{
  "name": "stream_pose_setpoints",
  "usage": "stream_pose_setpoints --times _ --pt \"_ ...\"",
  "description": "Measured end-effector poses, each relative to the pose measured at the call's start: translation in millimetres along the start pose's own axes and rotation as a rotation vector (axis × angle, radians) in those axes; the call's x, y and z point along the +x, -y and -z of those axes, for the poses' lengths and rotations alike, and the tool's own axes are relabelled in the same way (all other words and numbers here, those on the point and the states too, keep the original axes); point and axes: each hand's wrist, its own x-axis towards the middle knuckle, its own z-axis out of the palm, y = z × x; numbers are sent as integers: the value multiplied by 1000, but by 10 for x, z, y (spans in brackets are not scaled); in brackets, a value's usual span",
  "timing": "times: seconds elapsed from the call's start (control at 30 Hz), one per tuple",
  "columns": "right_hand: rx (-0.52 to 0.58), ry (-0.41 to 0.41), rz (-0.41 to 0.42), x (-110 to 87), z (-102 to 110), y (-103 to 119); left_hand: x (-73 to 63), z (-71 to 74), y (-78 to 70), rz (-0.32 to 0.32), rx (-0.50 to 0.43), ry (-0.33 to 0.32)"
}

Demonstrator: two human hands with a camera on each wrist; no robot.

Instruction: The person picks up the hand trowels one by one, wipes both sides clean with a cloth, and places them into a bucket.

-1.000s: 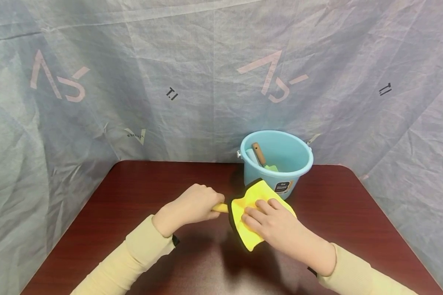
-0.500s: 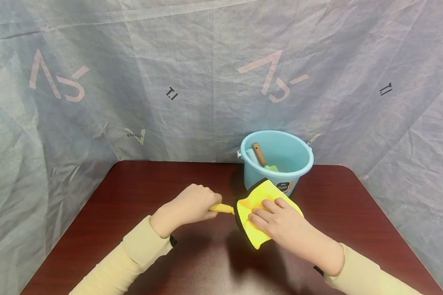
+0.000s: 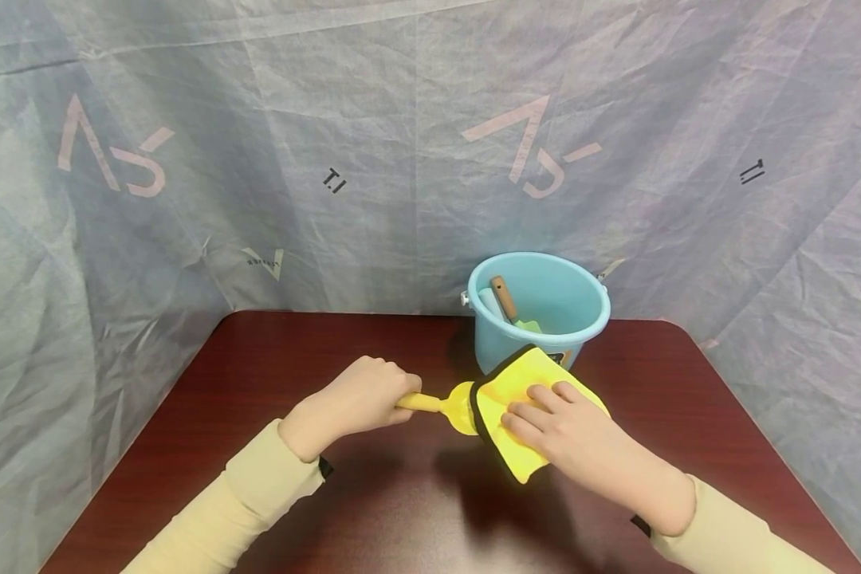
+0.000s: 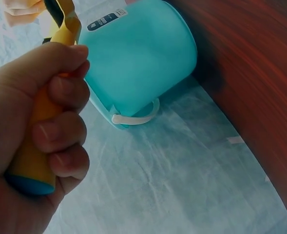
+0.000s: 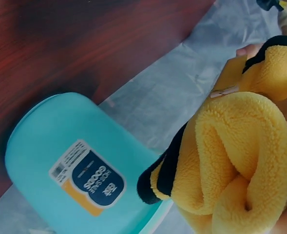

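My left hand (image 3: 355, 402) grips the handle of a yellow trowel (image 3: 461, 408). In the left wrist view its fingers curl round the handle, which ends in a blue cap (image 4: 33, 187). The trowel's blade runs into a yellow cloth (image 3: 538, 371) with black edging, and the cloth hides most of it. My right hand (image 3: 570, 438) holds the cloth folded round the blade, fingers bent over its upper face. Seen from the right wrist, the cloth (image 5: 231, 156) is thick, fluffy and bunched. Both hands are raised over the table.
A light blue bucket (image 3: 505, 351) with a label stands behind the cloth, near the table's far edge. Inside it lean a wooden-handled tool (image 3: 504, 298) with a green end and a pale blue item (image 3: 491, 303). Grey sheeting (image 3: 373, 231) hangs around the dark red table (image 3: 294, 343).
My right hand and the cloth have slid right along the trowel, while my left hand has drawn slightly left. The wide base of the blade now shows between them.
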Motion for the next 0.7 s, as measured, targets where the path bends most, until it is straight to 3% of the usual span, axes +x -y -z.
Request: stream_pose_setpoints --times 0.3,0.7 --pt "23 89 -43 -149 66 -40 -53 16 42 15 -15 14" --pt "-9 56 -69 -251 79 -70 -132 52 58 48 -33 42"
